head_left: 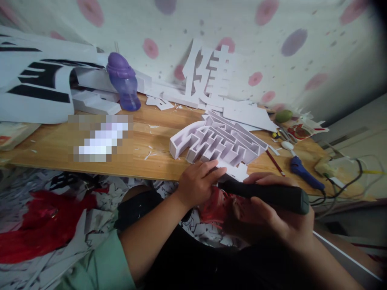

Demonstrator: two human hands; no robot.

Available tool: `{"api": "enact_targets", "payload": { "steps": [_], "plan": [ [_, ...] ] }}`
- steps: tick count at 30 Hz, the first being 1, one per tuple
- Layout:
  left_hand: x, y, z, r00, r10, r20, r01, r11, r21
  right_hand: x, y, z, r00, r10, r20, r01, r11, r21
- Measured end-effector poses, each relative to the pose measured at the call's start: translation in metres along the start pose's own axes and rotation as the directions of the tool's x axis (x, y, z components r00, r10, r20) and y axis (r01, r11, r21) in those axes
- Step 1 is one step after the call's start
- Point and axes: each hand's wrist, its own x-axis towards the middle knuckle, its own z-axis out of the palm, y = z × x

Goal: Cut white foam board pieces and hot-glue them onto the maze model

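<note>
Clock directions taken from the hollow white letter, 12 towards the wall.

Hollow white letter (229, 141): lying on the wooden table (142, 167), raised thin walls, close to the near edge. Loose white piece (235, 172) at the table edge, between 5 and 6 o'clock.

Right hand (290, 227), at 4 to 5 o'clock: grasping a black handle (270, 196) with a dark green end; fingers above, thumb below. The handle points towards 9 o'clock, its front close to the left fingers. Tip obscured; tool type not determined.

Left hand (198, 183), near 7 o'clock: fingers extended at the front of the handle, beside the loose piece. Cannot tell whether it is pinching anything or only resting there.

Surroundings: white cut-out letter (223, 74) upright at 12 o'clock, in front of the spotted wall covering (302, 72). Flat white sheets (249, 114) between 1 and 2. Red pencil (275, 162) near 4, just beside the hollow letter; blue glue gun (305, 173) farther out in a similar direction. Purple bottle (125, 84) upright at 10. Pixelated item (101, 139) at 9; identity hidden. Below the table, at 8: red plastic (51, 225) among white scraps.
</note>
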Motion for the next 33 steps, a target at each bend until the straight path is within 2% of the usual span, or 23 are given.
{"api": "enact_targets", "payload": {
  "steps": [13,21,28,33],
  "plan": [
    [-0.002,0.000,0.000,0.999,-0.034,0.025,0.034,0.999,0.001,0.010,-0.003,0.004,0.999,0.042,-0.008,-0.042,0.999,-0.009],
    [-0.002,-0.001,-0.001,0.999,-0.034,0.037,0.034,0.999,-0.023,0.008,-0.007,0.006,0.994,-0.026,0.106,0.037,0.993,-0.110],
    [-0.005,-0.005,0.003,1.000,-0.007,0.001,0.007,0.999,-0.047,0.011,-0.014,0.007,0.975,-0.073,0.212,0.116,0.974,-0.194],
    [-0.007,-0.005,0.003,0.999,-0.015,0.028,0.016,0.999,-0.035,0.015,-0.018,0.007,0.968,-0.080,0.238,0.134,0.966,-0.220]
  ]
}}
